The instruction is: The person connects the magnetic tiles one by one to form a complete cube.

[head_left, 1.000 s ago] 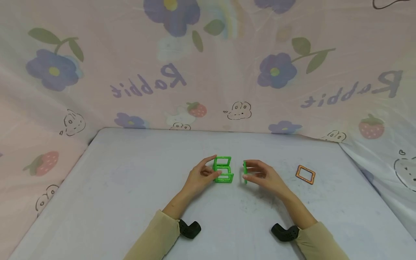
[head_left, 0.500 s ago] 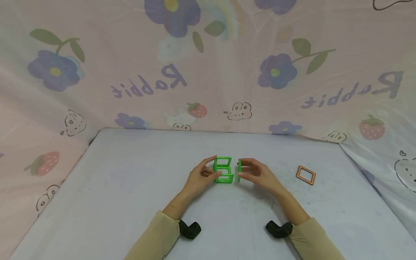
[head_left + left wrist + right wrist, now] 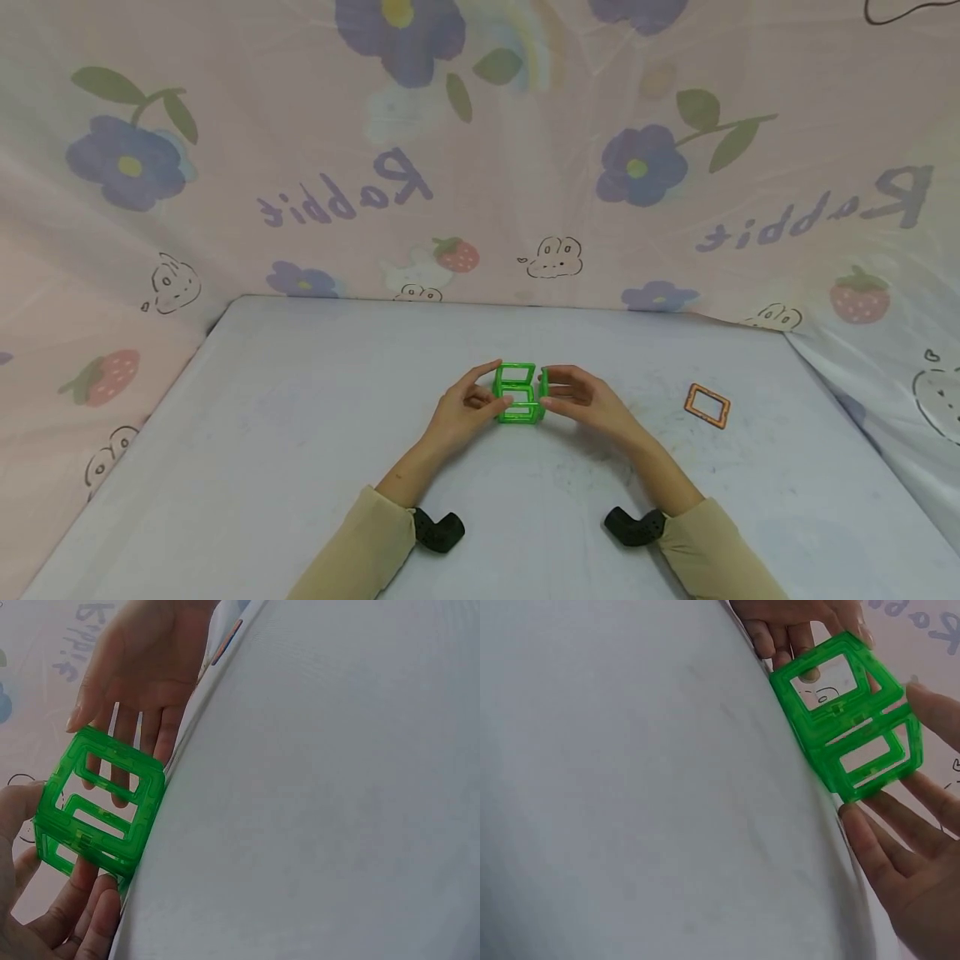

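Several green see-through magnetic tile frames (image 3: 517, 406) stand joined as a boxy shape on the table. My left hand (image 3: 462, 411) grips its left side between thumb and fingers. Opposite, my right hand (image 3: 592, 402) pinches another green magnetic tile (image 3: 543, 387) by its edges, thumb in front and fingers behind. That tile is upright at the right side of the box, its lower part right at the box's edge. From the right wrist view, the held tile (image 3: 855, 784) lies against the front tile (image 3: 836, 716) along one side.
An orange magnetic tile (image 3: 704, 418) lies flat on the white table (image 3: 300, 433), to the right of my right hand. A printed cloth (image 3: 495, 183) with flowers and rabbits hangs behind the table and along its sides.
My right hand has moved left with its green tile, from a gap beside the box up to the box's right side. My left hand has kept its grip and place.
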`<state>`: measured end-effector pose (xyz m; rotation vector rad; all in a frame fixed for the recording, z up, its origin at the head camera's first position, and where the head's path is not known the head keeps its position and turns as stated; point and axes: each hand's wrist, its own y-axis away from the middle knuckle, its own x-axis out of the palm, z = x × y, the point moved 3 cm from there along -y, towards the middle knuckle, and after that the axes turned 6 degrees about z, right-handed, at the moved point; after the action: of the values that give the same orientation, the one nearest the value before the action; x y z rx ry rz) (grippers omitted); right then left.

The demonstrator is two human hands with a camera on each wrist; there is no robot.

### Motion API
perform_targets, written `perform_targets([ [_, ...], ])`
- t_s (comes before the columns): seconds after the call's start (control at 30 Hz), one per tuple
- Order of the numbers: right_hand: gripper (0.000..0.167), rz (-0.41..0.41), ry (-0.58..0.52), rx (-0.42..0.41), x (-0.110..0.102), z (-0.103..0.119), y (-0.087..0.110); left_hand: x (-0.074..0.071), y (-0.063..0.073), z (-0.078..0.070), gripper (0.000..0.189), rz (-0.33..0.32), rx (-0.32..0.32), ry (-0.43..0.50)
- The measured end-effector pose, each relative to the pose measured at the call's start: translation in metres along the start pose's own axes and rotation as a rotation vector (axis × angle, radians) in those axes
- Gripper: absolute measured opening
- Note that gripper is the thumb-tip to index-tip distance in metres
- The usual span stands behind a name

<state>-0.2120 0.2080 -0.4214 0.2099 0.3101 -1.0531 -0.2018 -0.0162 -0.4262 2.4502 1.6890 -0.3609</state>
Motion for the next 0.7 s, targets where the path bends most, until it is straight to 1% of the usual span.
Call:
perform_targets([
  [0.37,0.052,0.029,0.002,-0.018,0.0039,0.0019,-0.0021,0.0004,0.0001,0.0000,0.058,-0.008,-0.007,-0.004],
  [0.7,0.052,0.068,-0.029,0.003,0.0030,-0.0008,-0.0050,0.0009,-0.0001,0.0010,0.058,-0.005,0.003,-0.001],
])
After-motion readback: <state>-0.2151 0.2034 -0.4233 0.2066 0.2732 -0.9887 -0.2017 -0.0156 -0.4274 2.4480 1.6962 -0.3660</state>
